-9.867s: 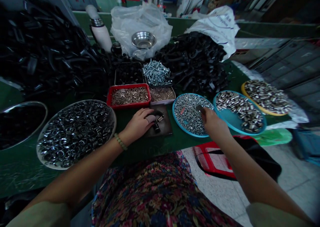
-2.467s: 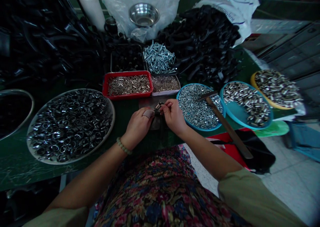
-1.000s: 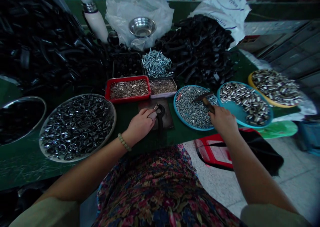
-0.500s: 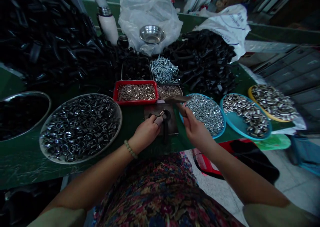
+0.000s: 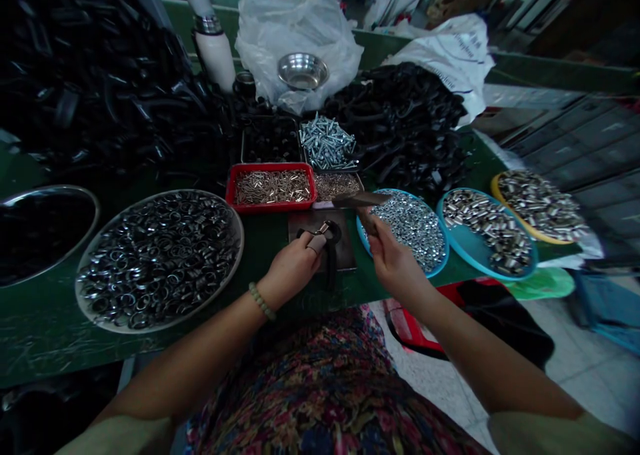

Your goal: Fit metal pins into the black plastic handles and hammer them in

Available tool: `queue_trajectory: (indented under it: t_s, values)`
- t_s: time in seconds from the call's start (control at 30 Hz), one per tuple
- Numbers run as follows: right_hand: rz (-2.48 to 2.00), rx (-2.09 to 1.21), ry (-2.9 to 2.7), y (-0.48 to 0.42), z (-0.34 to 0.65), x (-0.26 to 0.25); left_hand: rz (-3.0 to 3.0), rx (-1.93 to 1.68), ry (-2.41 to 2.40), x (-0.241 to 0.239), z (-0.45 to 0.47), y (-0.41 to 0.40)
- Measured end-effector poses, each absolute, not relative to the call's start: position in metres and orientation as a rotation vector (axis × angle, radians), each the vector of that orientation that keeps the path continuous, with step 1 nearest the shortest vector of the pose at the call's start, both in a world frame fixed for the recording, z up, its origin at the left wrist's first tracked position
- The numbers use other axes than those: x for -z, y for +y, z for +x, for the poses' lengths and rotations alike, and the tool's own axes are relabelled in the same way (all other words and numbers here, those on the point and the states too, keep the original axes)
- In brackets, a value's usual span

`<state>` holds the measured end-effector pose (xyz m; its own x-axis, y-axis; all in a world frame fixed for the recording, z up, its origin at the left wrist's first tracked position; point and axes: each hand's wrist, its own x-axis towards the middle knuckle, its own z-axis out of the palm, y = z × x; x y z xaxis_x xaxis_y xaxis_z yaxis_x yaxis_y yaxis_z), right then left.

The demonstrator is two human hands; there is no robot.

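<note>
My left hand [image 5: 296, 263] is closed on a black curved part [image 5: 331, 255] with a ring-shaped end and a shiny metal piece at its top. The part rests over a flat metal plate [image 5: 347, 251] on the green table. In my right hand [image 5: 397, 258] is a hammer [image 5: 361, 201], gripped by its handle, its head raised just beyond and to the right of the black part. Hammer and part are apart. Fingertips of the left hand partly hide the metal piece.
Around the plate stand a red tray [image 5: 229, 191] of small pins, a blue-rimmed tray [image 5: 447, 258] of small metal pieces, another blue tray [image 5: 467, 248] of metal sleeves and a large round tray [image 5: 83, 268] of dark rings. Black parts [image 5: 400, 118] are heaped behind.
Both hands keep nearly the same place and grip. The hammer head has shifted very slightly. The whole view has moved a little.
</note>
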<state>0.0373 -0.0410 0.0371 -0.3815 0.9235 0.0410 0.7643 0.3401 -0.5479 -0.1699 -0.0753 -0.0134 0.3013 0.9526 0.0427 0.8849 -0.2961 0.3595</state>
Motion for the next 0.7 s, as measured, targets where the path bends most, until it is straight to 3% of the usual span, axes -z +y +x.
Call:
queue_trajectory:
  t_s: [0.2, 0.33, 0.53, 0.7]
  values:
    - [-1.401, -0.740, -2.266, -0.058, 0.038, -0.050, 2.147, -0.529, 1.655, 0.004, -0.186, -0.074]
    - [-1.438, -0.777, -2.375, -0.070, 0.036, -0.043, 2.163, -0.806, 1.821, -0.026, -0.200, -0.018]
    - [-1.456, -0.735, -2.134, -0.071, 0.048, -0.038, 2.469, -0.280, 1.813, -0.034, -0.154, 0.090]
    - [-1.546, -0.722, -1.915, -0.071, 0.069, -0.031, 2.500, -0.181, 1.808, -0.016, -0.138, 0.105]
